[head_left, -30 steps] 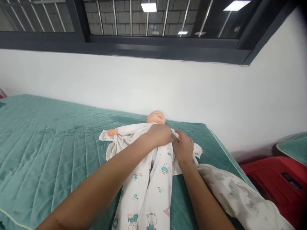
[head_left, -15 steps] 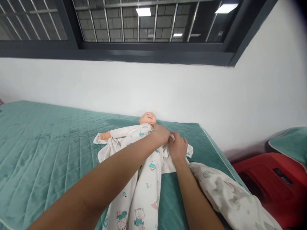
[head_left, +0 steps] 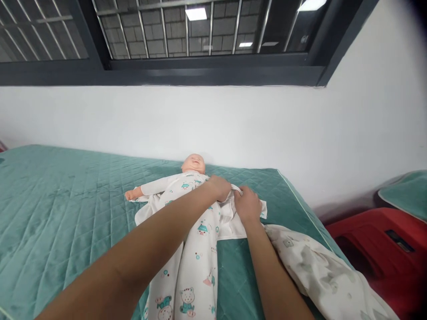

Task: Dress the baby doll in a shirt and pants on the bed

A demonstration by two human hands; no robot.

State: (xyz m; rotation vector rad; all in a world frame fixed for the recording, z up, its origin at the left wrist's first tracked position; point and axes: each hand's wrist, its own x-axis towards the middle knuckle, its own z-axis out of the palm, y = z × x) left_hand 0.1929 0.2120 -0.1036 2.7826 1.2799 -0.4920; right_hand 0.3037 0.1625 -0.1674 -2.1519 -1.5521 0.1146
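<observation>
A baby doll [head_left: 194, 163] lies on its back, head toward the wall, in a white printed romper [head_left: 202, 249]. Its arm on the left is stretched out with the small hand bare; the other arm is hidden around my hands. Beneath it, a white garment [head_left: 231, 231] is spread out. My left hand [head_left: 219, 188] is closed at the doll's shoulder on the right, gripping a white sleeve [head_left: 235, 188]. My right hand [head_left: 247, 204] pinches that sleeve's outer end, thumb and fingers pressed together. The sleeve is drawn out between both hands.
A green quilted cover [head_left: 76, 213] spreads under the doll up to the white wall [head_left: 133, 120]. A crumpled patterned cloth [head_left: 320, 266] lies beside my right forearm. Beyond the bed's right edge stands a red plastic stool [head_left: 373, 240]. A barred window [head_left: 187, 73] is above.
My hands have drawn slightly apart, and more white sleeve shows between them. The view has shifted a little, so the doll appears further left.
</observation>
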